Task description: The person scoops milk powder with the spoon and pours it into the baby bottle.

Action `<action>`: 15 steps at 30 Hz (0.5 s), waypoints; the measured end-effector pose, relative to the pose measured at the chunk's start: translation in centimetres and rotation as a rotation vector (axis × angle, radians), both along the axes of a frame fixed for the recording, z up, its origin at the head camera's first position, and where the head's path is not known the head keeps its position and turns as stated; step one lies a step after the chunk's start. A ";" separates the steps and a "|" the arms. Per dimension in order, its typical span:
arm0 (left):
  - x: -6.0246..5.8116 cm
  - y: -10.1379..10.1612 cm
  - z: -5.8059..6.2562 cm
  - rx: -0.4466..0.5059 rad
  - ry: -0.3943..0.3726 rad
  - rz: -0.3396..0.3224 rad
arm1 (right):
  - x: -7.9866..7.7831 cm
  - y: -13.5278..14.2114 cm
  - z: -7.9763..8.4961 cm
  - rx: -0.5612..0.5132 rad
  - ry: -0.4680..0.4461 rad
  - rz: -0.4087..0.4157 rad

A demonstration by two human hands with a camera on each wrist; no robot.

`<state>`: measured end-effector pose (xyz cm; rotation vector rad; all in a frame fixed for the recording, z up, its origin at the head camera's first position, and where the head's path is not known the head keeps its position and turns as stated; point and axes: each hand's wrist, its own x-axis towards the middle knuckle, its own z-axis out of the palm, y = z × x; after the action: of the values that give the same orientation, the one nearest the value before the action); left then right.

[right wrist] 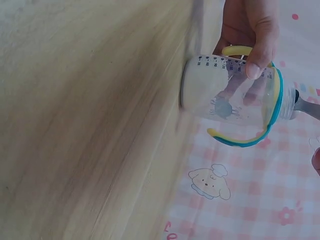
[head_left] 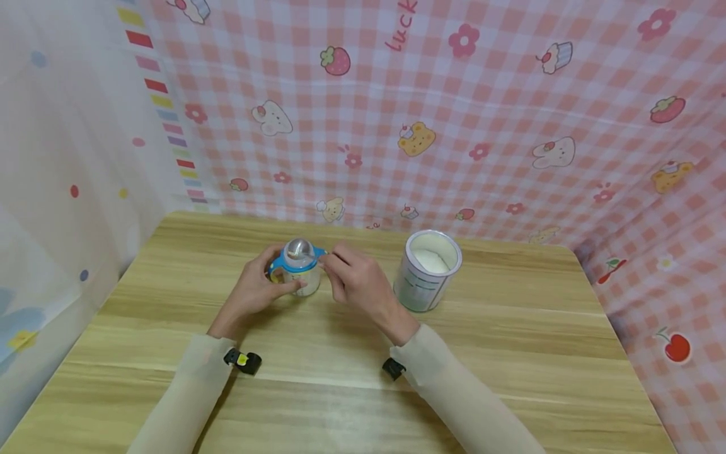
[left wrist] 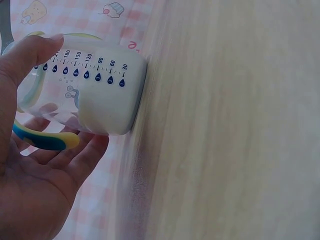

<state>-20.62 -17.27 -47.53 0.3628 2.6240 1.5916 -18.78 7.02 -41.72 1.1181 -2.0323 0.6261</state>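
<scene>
A clear baby bottle (head_left: 306, 284) with blue and yellow handles stands upright on the table, white contents filling its lower part. My left hand (head_left: 258, 284) grips it from the left, thumb across its front and fingers behind, as the left wrist view also shows. Printed volume marks run along the bottle (left wrist: 100, 75) there. Above the mouth, my right hand (head_left: 360, 280) pinches the handle of a metal spoon (right wrist: 306, 106). The spoon's dark end sits right at the bottle's neck in the right wrist view; most of the right hand is outside that view.
An open can (head_left: 420, 287) of white powder stands to the right of my right hand. The wooden table (head_left: 317, 403) meets a pink checked cloth (head_left: 374, 113) at the back. A dark strap end (head_left: 244, 360) sticks out from the left sleeve.
</scene>
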 end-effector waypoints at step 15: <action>0.2 0.0 0.1 0.012 -0.023 0.004 | 0.8 0.4 0.4 0.203 0.033 -0.102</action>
<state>-20.46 -17.25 -47.42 0.3386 2.6015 1.6034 -17.94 7.41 -41.31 1.1230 -2.1458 0.3538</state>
